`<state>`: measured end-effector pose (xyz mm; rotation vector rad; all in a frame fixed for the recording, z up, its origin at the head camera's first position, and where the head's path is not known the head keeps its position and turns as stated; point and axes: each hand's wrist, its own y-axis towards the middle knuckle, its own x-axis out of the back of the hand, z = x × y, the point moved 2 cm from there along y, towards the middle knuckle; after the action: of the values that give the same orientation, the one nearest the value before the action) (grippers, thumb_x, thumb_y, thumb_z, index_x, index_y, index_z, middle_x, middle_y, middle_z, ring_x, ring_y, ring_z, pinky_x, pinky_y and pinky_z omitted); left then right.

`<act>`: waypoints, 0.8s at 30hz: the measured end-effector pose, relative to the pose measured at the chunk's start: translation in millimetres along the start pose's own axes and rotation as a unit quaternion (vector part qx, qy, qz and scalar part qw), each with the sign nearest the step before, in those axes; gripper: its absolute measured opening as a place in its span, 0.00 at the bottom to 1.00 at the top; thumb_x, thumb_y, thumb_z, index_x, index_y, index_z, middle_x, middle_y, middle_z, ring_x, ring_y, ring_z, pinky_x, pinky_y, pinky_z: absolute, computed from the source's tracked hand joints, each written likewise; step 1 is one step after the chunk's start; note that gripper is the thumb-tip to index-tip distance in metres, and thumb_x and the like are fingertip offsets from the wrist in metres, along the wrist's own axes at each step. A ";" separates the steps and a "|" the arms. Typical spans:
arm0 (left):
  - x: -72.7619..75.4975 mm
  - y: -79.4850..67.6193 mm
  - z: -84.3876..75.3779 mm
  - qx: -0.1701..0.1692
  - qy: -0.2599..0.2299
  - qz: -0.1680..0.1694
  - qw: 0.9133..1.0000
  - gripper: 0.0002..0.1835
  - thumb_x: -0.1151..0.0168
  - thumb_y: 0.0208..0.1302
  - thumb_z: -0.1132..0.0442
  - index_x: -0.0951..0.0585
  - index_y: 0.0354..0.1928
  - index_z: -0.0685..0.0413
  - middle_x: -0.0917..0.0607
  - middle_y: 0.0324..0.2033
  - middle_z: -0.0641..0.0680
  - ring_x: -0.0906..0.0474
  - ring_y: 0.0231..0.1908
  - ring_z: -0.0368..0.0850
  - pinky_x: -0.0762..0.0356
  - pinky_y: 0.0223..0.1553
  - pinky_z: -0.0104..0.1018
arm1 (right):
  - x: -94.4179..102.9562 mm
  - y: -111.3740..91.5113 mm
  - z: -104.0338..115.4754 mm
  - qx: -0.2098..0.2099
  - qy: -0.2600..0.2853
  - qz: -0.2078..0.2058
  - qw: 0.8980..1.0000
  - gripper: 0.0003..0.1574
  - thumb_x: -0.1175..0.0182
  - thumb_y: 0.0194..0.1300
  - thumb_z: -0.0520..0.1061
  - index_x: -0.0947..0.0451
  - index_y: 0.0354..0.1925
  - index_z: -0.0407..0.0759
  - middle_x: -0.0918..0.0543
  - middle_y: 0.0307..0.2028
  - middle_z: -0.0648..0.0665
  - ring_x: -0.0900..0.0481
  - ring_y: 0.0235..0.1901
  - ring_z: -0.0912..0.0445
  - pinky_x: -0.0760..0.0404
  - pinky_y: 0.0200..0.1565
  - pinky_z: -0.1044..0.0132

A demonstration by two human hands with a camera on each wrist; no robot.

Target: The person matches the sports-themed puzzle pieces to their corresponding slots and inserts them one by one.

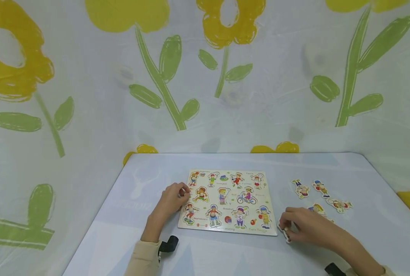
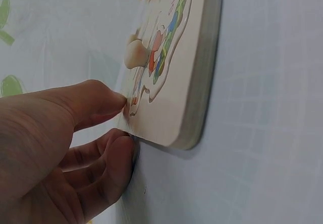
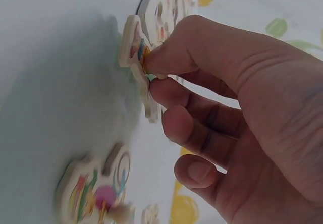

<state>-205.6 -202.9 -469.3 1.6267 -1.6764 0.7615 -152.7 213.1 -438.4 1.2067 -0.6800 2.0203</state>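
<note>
Hands pinch narrowly: the left hand (image 1: pixel 169 199) the puzzle board's (image 1: pixel 213 197) edge, the right hand (image 1: pixel 306 227) 1 figure piece (image 3: pixel 132 41).

Pale walls (image 1: pixel 277 69) with large yellow flowers (image 1: pixel 127 13) and green stems (image 1: pixel 161 84) behind a whitish table (image 1: pixel 312 163), soft light.

left forearm (image 1: pixel 151 230), in a beige fabric sleeve (image 1: pixel 143 257), extends forward. left hand (image 1: pixel 172 197): thumb (image 2: pixel 101 100) extended opposite curled fingers (image 2: pixel 118 163). right forearm (image 1: pixel 351 243) angles inward from the right. right hand (image 1: pixel 306 226): thumb (image 3: pixel 176 52) and forefinger (image 3: pixel 174 94) pinching; remaining fingers (image 3: pixel 197 172) loosely bent, stacked apart.
</note>
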 end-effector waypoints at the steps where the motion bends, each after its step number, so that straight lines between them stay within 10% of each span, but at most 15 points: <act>1: -0.1 0.1 -0.1 0.000 0.000 0.001 1.000 0.04 0.35 0.62 0.61 0.19 0.37 0.49 0.23 0.29 0.50 0.29 0.25 0.41 0.30 0.21 0.31 | 0.6 2.9 0.8 0.003 0.001 -0.002 1.000 0.11 0.32 0.55 0.43 0.21 0.32 0.61 0.24 0.31 0.65 0.32 0.24 0.71 0.29 0.26 0.75; 24: 3.4 -2.6 -5.7 -0.002 0.023 -0.005 1.000 0.03 0.35 0.61 0.60 0.19 0.36 0.49 0.23 0.28 0.49 0.31 0.28 0.42 0.35 0.32 0.35 | 1.3 65.6 13.0 0.011 -0.005 -0.041 0.999 0.08 0.32 0.56 0.43 0.17 0.33 0.57 0.23 0.30 0.62 0.29 0.27 0.66 0.27 0.30 0.74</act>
<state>-202.6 -200.6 -463.3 1.6016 -1.6354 0.7834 -196.6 162.5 -437.5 1.2383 -0.6040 1.9595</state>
